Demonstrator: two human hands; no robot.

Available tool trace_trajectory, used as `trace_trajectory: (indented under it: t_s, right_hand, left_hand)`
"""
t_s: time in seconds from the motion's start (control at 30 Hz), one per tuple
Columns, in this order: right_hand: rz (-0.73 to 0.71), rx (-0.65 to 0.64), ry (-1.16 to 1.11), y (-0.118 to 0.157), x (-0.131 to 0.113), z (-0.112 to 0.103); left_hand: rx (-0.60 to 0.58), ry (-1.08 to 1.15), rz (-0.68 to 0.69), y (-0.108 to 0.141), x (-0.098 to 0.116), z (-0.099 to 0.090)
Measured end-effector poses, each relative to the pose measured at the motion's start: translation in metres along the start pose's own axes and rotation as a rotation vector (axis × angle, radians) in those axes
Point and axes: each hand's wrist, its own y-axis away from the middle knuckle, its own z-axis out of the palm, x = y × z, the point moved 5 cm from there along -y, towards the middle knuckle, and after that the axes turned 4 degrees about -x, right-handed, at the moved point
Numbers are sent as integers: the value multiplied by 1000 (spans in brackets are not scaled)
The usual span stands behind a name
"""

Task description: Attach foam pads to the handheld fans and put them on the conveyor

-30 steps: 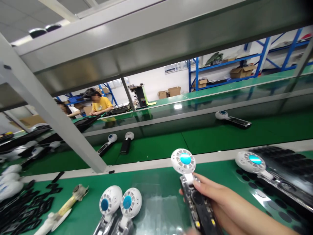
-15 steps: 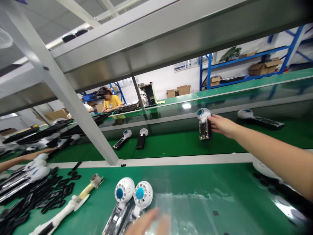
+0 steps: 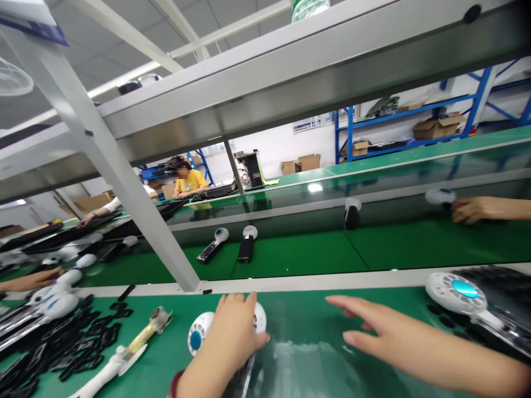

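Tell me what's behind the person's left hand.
Behind the left hand, one white fan head shows its right edge; a blue-centred fan head shows at left. The first head's middle is covered, as is any grip on it.

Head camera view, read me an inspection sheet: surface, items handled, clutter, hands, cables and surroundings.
Surface: green worktop, glossy in the middle.
Items handled: white-headed fan, partly hidden by the left hand; second fan beside it.
Clutter: black plastic parts heaped at the left; white stick-like object with a yellowish section lying beside them.
Hands: left over the white-headed fan, grip hidden; right hand open above the worktop, holding nothing.
Cables: possible thin wires by the black machine, too small to confirm.
Surroundings: person in yellow, blue shelving and cardboard boxes in the background; another person's hand at a farther fan, right.
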Motion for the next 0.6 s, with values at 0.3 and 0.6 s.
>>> trace_trajectory:
  t_s: [0.3, 0.6]
  right_hand:
    - [-105, 75, -551, 11, -15, 49]
    - [-21, 257, 194, 58, 20, 1]
  left_hand:
    - [206, 1055, -86, -27, 91, -4]
    - [-225, 2117, -457, -25, 130, 117]
